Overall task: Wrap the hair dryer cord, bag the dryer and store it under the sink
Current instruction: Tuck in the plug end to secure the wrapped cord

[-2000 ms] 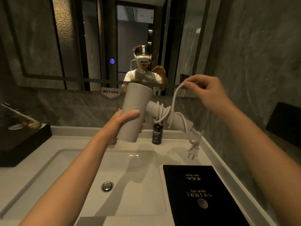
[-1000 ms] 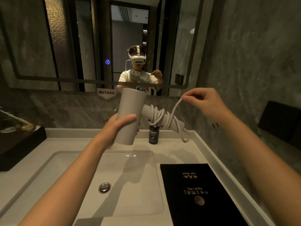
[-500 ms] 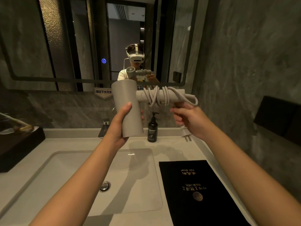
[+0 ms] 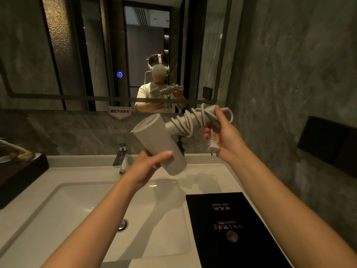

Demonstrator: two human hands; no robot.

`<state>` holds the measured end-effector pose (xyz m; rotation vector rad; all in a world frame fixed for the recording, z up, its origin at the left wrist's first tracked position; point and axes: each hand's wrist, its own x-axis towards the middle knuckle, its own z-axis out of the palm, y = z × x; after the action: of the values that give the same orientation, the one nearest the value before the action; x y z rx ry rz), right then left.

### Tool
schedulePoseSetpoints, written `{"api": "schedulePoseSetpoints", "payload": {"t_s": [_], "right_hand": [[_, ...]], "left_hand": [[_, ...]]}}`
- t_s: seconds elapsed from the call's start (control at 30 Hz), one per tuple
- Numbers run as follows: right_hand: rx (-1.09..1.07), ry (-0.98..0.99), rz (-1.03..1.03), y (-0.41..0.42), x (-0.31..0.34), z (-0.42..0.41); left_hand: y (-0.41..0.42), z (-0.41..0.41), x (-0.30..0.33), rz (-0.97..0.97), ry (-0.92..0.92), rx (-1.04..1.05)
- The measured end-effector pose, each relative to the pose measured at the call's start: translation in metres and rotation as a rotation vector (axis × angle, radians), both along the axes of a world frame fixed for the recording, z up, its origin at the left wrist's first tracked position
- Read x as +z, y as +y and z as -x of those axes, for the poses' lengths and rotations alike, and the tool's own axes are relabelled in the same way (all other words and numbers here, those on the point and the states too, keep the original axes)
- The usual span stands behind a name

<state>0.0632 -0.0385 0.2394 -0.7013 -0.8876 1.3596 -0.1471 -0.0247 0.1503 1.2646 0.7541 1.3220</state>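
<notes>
I hold a pale grey hair dryer (image 4: 154, 138) in the air above the sink. My left hand (image 4: 148, 167) grips the lower end of its barrel. The white cord (image 4: 190, 120) is coiled several times around the handle, which points up and right. My right hand (image 4: 222, 132) is closed around the handle's end over the coils, and the plug (image 4: 214, 147) hangs down beside my palm. A flat black bag (image 4: 231, 227) with gold lettering lies on the counter to the right of the basin.
The white basin (image 4: 63, 206) with its drain (image 4: 122, 225) lies below my arms, a chrome tap (image 4: 121, 157) behind it. A dark bottle (image 4: 180, 146) stands behind the dryer. A dark tray (image 4: 19, 171) with items sits at left. The grey wall (image 4: 289, 93) is close on the right.
My right hand finished winding the cord and moved from a raised loop onto the handle's end. The dryer tilted, barrel down-left, and the plug now hangs by my right palm.
</notes>
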Motion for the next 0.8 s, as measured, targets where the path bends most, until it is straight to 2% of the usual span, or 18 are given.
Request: {"api": "schedulePoseSetpoints", "payload": {"t_s": [0.13,0.3,0.4,0.47,0.57,0.8], "right_hand": [[-0.104,-0.084,-0.125,0.005,-0.001,0.004],[-0.079,-0.228,-0.187,0.006,-0.003,-0.005],[0.040,-0.378,-0.217,0.003,-0.007,-0.006],[0.120,-0.463,-0.218,0.003,-0.012,-0.002],[0.186,-0.491,-0.228,0.001,-0.014,0.004],[0.054,-0.603,-0.156,-0.003,-0.006,-0.001]], "left_hand": [[-0.001,-0.003,-0.012,0.021,0.067,-0.066],[-0.008,0.052,0.001,0.057,0.208,-0.445],[-0.011,0.057,0.032,0.034,0.230,-0.344],[-0.016,0.031,0.056,0.013,0.338,-0.260],[-0.028,-0.016,0.078,0.010,0.506,-0.306],[-0.024,-0.059,0.072,0.140,0.237,-0.341]]}}
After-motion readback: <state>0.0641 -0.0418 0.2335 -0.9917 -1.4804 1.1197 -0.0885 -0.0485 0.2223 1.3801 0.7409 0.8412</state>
